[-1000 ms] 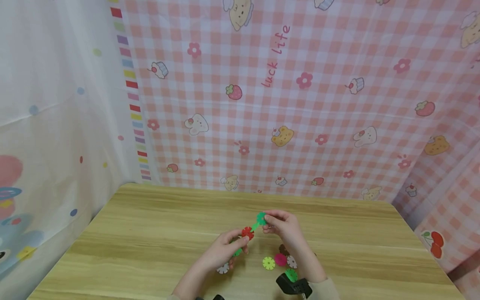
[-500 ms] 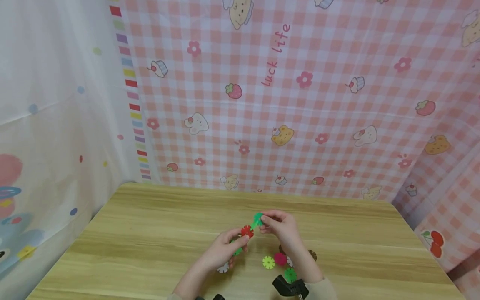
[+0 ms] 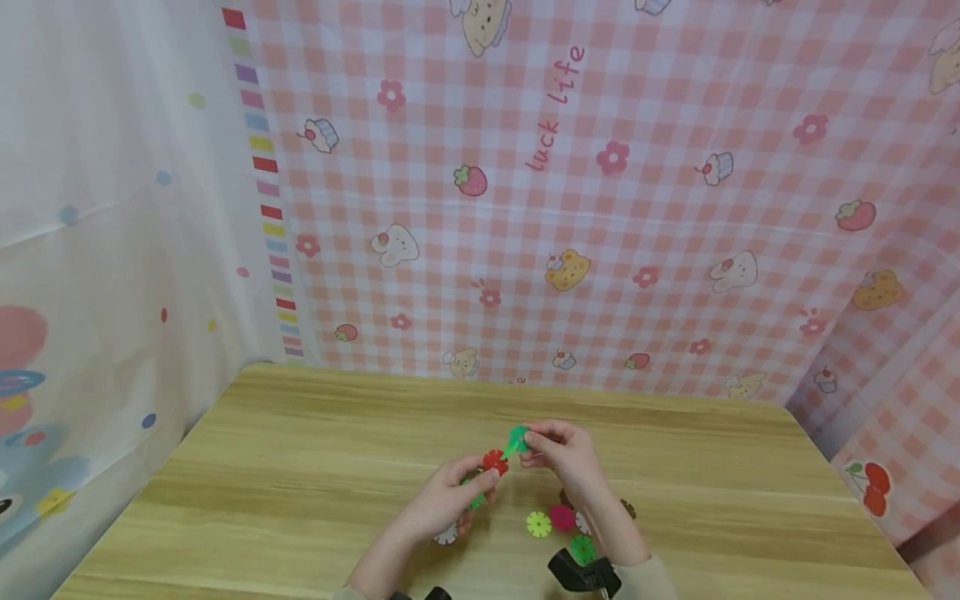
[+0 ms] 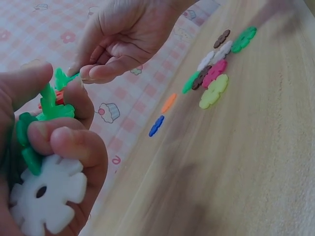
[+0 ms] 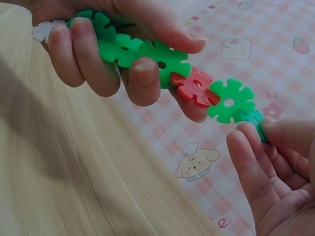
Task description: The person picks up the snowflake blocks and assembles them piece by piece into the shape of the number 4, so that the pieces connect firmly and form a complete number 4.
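Observation:
My left hand (image 3: 450, 500) grips a chain of notched snowflake discs above the table. A white disc (image 4: 54, 191) hangs at its near end, followed by several green discs (image 5: 120, 51) partly covered by the fingers. Beyond the fingertips come a red disc (image 5: 196, 87) and a bright green disc (image 5: 229, 102), slotted edge to edge. Thumb and fingers of my right hand (image 3: 566, 454) pinch a teal-green disc (image 5: 256, 125) at the far end, set at an angle against the bright green one.
Loose discs lie on the wooden table (image 3: 300, 467) below the right forearm: yellow-green (image 3: 538, 524), pink (image 3: 562, 517), green (image 3: 583, 548) and brown (image 3: 628, 508), among others. An orange disc (image 4: 169, 103) and a blue disc (image 4: 156, 126) lie apart. Checked cloth (image 3: 480, 250) hangs behind.
The right hand has shifted slightly left with the teal-green disc, which now sits closer to the red one and looks turned. The left hand has barely moved.

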Tool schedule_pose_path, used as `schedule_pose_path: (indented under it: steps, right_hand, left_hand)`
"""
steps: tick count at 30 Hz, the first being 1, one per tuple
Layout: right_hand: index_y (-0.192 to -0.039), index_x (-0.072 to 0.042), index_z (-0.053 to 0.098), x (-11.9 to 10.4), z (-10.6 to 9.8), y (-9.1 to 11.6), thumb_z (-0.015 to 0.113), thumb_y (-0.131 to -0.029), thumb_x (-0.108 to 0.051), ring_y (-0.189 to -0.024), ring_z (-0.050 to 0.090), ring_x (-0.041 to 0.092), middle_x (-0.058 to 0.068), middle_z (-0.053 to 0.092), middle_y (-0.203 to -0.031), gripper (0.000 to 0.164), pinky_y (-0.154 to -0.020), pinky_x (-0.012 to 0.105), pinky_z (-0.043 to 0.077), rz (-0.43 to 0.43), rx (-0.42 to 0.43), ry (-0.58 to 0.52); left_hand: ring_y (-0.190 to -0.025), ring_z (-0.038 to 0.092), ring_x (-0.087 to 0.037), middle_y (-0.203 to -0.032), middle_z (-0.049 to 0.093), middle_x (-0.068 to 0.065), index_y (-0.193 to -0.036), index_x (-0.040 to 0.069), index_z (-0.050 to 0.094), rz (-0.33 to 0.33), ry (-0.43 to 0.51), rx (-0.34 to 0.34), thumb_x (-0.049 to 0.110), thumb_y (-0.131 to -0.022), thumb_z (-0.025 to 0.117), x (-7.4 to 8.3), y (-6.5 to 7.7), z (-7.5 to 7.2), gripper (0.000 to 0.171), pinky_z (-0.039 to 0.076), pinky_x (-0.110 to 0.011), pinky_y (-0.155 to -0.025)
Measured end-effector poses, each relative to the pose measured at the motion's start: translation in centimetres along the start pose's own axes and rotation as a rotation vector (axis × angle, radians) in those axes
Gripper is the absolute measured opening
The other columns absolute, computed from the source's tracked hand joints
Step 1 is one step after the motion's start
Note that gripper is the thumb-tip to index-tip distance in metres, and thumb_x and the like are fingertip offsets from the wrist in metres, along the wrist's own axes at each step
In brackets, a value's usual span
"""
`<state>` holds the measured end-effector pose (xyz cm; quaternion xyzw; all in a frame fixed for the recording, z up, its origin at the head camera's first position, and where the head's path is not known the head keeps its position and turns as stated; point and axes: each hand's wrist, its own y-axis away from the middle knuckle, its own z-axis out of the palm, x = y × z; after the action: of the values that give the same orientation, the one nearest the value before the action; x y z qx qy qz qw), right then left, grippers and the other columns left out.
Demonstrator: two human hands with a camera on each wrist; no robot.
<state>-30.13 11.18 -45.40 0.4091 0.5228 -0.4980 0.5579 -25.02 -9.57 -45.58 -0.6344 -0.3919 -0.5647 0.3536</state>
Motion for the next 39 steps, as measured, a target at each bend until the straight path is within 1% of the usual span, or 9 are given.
schedule_pose_path:
  steps: [5,11,15,19,24,27,32,35,39]
  right_hand:
    - [-0.101,0.009,0.065,-0.2,-0.3,0.0,0.063,-0.091,-0.001,-0.070,0.066,0.019,0.010,0.066,-0.085,0.014,-0.069,0.036,0.058,0.010,-0.029,0.013]
    - [-0.105,0.009,0.061,-0.4,-1.4,0.1,0.062,-0.091,-0.003,-0.070,0.065,0.017,0.008,0.065,-0.087,0.019,-0.071,0.036,0.057,0.053,-0.148,0.059]
    - [-0.104,0.012,0.061,-0.6,-2.3,0.3,0.063,-0.090,-0.004,-0.067,0.065,0.016,0.008,0.066,-0.084,0.022,-0.067,0.035,0.057,0.080,-0.254,0.105]
    - [-0.106,0.017,0.061,-0.8,-3.2,0.4,0.060,-0.091,-0.002,-0.064,0.064,0.015,0.009,0.067,-0.082,0.024,-0.061,0.032,0.057,0.107,-0.392,0.157]
    - [-0.116,0.018,0.058,-1.0,-4.1,0.5,0.060,-0.095,-0.009,-0.062,0.064,0.013,0.010,0.066,-0.080,0.034,-0.057,0.027,0.056,0.212,-0.526,0.192]
    - [-0.115,0.014,0.062,-1.1,-4.3,0.7,0.063,-0.095,-0.016,-0.061,0.064,0.013,0.010,0.067,-0.084,0.036,-0.055,0.027,0.055,0.252,-0.592,0.246]
    - [-0.104,0.001,0.072,-1.0,-3.8,0.9,0.070,-0.090,-0.018,-0.059,0.064,0.014,0.014,0.070,-0.083,0.024,-0.052,0.030,0.055,0.258,-0.708,0.382]
    - [-0.102,-0.002,0.074,-1.0,-3.5,0.9,0.071,-0.089,-0.017,-0.058,0.064,0.014,0.014,0.070,-0.080,0.021,-0.050,0.029,0.055,0.267,-0.755,0.415]
    - [-0.099,-0.002,0.074,-0.8,-3.0,1.0,0.071,-0.088,-0.017,-0.055,0.063,0.011,0.012,0.070,-0.079,0.019,-0.046,0.025,0.052,0.281,-0.774,0.432]
  left_hand:
    - [-0.043,0.041,-0.008,-0.087,0.061,-0.010,-0.127,0.001,0.057,-0.015,0.019,-0.003,0.032,-0.100,0.054,-0.3,-0.2,-0.1,0.042,0.040,-0.021,-0.040]
    - [-0.045,0.041,-0.006,-0.089,0.066,-0.007,-0.124,-0.002,0.058,-0.065,0.033,-0.052,0.032,-0.099,0.054,-0.6,-0.2,-0.2,0.042,0.042,-0.020,-0.042]
    - [-0.044,0.042,-0.005,-0.089,0.068,-0.009,-0.120,-0.004,0.059,-0.093,0.039,-0.096,0.032,-0.099,0.054,-0.8,-0.1,-0.2,0.042,0.043,-0.020,-0.043]
    - [-0.044,0.043,-0.005,-0.090,0.069,-0.009,-0.119,-0.004,0.060,-0.092,0.021,-0.147,0.031,-0.099,0.055,-0.7,0.0,-0.2,0.040,0.043,-0.019,-0.042]
    - [-0.043,0.045,-0.005,-0.093,0.070,-0.010,-0.117,-0.001,0.063,-0.111,0.004,-0.226,0.032,-0.099,0.055,-0.7,0.2,-0.1,0.039,0.043,-0.019,-0.042]
    - [-0.043,0.047,-0.005,-0.096,0.070,-0.014,-0.115,-0.002,0.063,-0.134,0.011,-0.289,0.032,-0.099,0.054,-0.8,0.3,0.0,0.039,0.043,-0.018,-0.042]
    - [-0.042,0.047,-0.004,-0.100,0.069,-0.020,-0.117,-0.004,0.063,-0.147,0.032,-0.387,0.029,-0.100,0.053,-0.7,0.5,-0.1,0.038,0.042,-0.017,-0.040]
    - [-0.040,0.046,-0.003,-0.100,0.069,-0.021,-0.118,-0.004,0.063,-0.163,0.051,-0.422,0.029,-0.100,0.053,-0.6,0.6,-0.3,0.039,0.041,-0.017,-0.039]
    - [-0.041,0.048,-0.003,-0.100,0.069,-0.022,-0.119,-0.004,0.063,-0.189,0.064,-0.448,0.030,-0.100,0.053,-0.5,0.7,-0.4,0.039,0.042,-0.017,-0.039]
